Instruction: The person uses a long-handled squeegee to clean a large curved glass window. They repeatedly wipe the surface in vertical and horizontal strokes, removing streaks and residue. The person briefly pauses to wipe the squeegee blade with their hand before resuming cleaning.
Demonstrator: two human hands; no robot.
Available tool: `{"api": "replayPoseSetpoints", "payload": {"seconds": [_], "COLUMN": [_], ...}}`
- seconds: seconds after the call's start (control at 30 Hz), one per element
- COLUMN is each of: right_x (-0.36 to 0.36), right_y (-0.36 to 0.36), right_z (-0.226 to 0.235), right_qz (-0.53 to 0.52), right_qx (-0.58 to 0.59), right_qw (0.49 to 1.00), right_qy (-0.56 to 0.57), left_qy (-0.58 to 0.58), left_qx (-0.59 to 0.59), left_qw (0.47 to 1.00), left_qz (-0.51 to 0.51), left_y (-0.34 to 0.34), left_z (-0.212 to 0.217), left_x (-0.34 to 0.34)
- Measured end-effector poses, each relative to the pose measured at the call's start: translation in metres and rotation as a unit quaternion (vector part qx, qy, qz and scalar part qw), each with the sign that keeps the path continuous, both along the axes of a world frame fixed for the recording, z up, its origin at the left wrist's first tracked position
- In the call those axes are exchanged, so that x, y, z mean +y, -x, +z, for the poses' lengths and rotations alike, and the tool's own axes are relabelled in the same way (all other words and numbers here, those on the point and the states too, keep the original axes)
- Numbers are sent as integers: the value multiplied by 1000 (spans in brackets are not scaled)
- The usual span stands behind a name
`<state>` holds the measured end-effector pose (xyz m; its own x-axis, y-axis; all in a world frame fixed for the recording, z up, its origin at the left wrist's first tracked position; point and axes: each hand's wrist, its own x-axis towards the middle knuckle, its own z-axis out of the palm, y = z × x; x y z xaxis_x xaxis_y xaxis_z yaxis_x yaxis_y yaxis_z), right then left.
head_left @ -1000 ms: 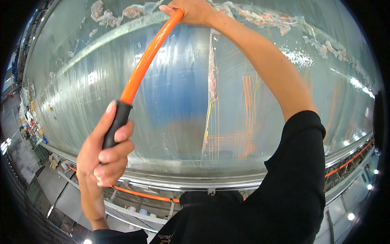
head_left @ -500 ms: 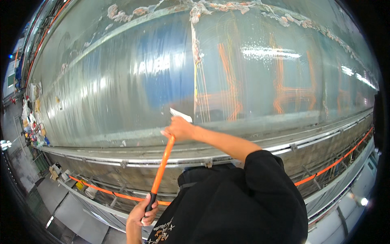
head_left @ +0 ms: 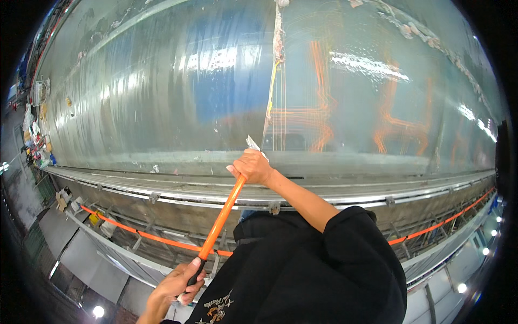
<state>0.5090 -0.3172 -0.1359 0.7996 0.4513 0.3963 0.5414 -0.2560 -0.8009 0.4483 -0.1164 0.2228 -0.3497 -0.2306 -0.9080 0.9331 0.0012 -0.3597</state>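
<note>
Both hands hold a long-handled scraper (head_left: 220,221) with an orange shaft, slanting from lower left up to the middle. My left hand (head_left: 175,285) wraps around its black end grip, close to my body. Farther up, my right hand (head_left: 254,166) is closed around the top of the shaft, just below the pale blade (head_left: 252,143). The blade's tip shows beyond my knuckles; the rest of the head is partly hidden. Under it spreads a large glossy grey-green surface (head_left: 162,127), beside a rough seam (head_left: 278,40). Whether the blade touches the surface I cannot tell.
Orange streaks (head_left: 321,70) mark the surface right of the seam; clumpy residue (head_left: 426,40) lines the far right. A metal rail (head_left: 345,203) runs along the near edge, with an orange band (head_left: 162,239) below it. Assorted clutter (head_left: 43,154) lies at the far left.
The blade and my right hand have moved right, toward the seam's near end. My left hand has shifted slightly left. The view has shifted too. Both hands keep hold of the scraper.
</note>
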Motion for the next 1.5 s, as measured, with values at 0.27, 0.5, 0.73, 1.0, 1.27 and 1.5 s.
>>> {"api": "replayPoseSetpoints", "payload": {"seconds": [0.27,0.5,0.73,1.0,1.27,1.5], "right_x": [-21,-60,-34,19,-33,-15], "right_y": [-212,-511,-404,-43,74,-29], "right_z": [-12,-31,-32,2,19,-2], "right_qz": [-45,9,93,115,23,-38], "right_qx": [-85,-179,-22,41,33,-28], "right_qw": [995,974,991,990,998,999], "right_qy": [34,137,93,68,46,8], "left_qy": [3,66,82,30,-34,2], "left_qx": [-31,-106,-116,-6,-21,-21], "left_qw": [998,955,954,981,997,1000], "left_qz": [47,267,265,193,-63,17], "left_y": [-169,-354,-243,37,109,-13], "left_z": [-24,-99,-103,-25,-19,-10], "left_x": [-18,-42,-21,25,-8,-20]}}
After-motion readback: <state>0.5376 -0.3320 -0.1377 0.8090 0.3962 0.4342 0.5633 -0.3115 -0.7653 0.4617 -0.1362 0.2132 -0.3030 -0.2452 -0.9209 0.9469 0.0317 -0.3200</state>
